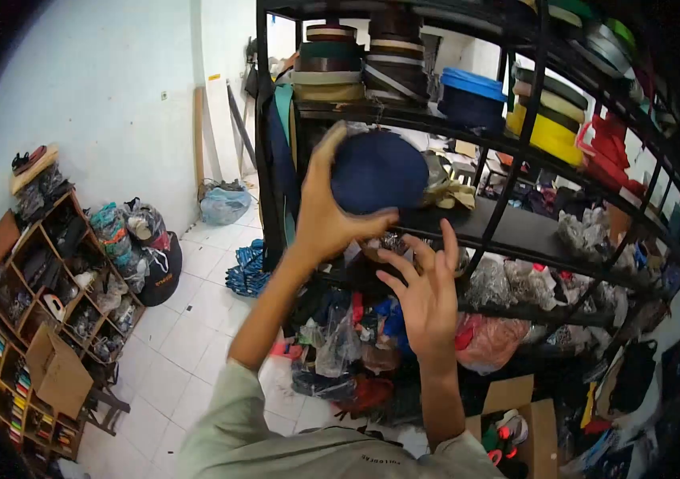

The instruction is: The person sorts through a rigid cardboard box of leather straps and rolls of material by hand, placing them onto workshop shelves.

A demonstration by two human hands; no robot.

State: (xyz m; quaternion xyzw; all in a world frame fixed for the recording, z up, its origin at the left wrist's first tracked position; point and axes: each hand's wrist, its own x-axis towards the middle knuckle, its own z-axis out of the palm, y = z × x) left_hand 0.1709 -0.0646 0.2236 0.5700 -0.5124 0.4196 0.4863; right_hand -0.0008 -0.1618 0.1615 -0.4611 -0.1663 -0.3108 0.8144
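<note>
My left hand grips a round dark blue roll, probably wound webbing or tape, by its left side and lower edge. It is held up in front of the black metal shelf rack, with its flat face towards me. My right hand is raised just below and to the right of the roll. Its fingers are spread, holding nothing and apart from the roll. Behind the roll, a beige bundle lies on the middle shelf, partly hidden.
Stacked strap rolls, a blue roll and a yellow roll sit on the upper shelf. Plastic-bagged goods fill the lower shelves. A cardboard box stands at lower right; wooden cubbyholes line the left wall.
</note>
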